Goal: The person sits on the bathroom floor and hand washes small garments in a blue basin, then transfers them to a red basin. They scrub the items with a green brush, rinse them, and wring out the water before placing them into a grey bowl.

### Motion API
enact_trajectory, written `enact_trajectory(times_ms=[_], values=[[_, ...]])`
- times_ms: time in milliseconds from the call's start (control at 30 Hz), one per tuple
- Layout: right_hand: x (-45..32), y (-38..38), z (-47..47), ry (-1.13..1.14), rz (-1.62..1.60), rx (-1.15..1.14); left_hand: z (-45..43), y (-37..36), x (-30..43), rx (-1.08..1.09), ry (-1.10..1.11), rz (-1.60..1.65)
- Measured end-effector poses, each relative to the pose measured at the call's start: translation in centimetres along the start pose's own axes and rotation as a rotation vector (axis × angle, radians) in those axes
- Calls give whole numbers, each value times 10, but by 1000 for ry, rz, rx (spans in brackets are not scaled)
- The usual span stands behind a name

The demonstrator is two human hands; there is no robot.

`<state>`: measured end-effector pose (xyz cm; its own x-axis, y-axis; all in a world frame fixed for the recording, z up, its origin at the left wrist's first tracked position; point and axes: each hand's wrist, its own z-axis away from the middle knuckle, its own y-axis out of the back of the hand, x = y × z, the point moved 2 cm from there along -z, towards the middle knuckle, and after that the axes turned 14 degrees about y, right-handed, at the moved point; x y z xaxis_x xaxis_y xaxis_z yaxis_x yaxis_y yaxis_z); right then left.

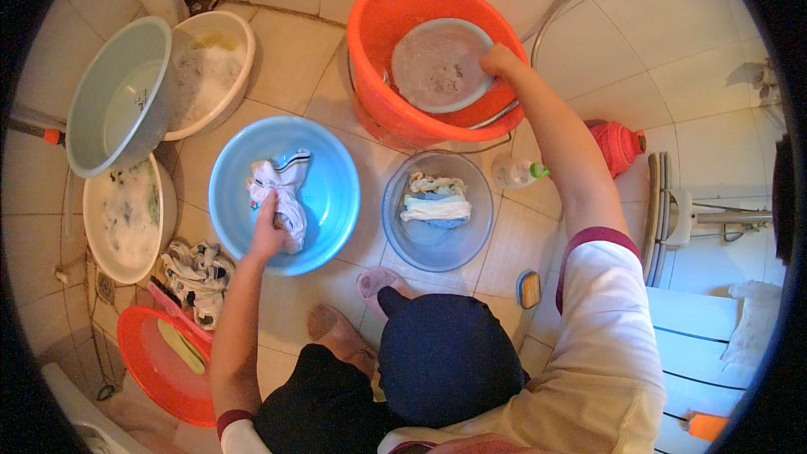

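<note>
My left hand (270,230) grips a wet white garment (291,186) with dark stripes on its edge, inside a light-blue plastic basin (337,202). My right hand (501,62) is closed on the rim of a pale plastic basin (441,66), which is inside a large orange-red bucket (378,120). Whether that basin holds water is hard to tell. Between my arms, a clear bluish basin (435,255) holds folded white cloth (435,208) and patterned cloth (435,185).
At left are a grey-green basin (116,101), two sudsy white basins (208,75) (129,221), a pile of wet clothes (198,277) and a red basin (157,391). At right are a clear bottle with green cap (514,172), a red container (615,148) and a brush or sponge (529,290).
</note>
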<state>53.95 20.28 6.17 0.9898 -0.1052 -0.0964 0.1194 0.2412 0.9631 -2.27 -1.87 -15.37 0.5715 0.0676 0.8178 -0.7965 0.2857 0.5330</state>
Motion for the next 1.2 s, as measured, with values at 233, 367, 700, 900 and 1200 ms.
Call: enact_trajectory(times_ms=[233, 367, 700, 900, 1200], values=[[38, -34, -24, -148, -76, -59, 27, 9, 101, 169, 312, -878], [87, -46, -41, 22, 238, -104, 17, -9, 105, 62, 185, -865], [-8, -14, 35, -227, -643, 52, -2, 3, 75, -189, 223, -1017], [-24, -6, 53, -333, -961, 134, -1, -9, 71, -112, 264, -1025], [-51, -5, 70, -279, -1467, 282, 2, -11, 64, 20, 199, -953]])
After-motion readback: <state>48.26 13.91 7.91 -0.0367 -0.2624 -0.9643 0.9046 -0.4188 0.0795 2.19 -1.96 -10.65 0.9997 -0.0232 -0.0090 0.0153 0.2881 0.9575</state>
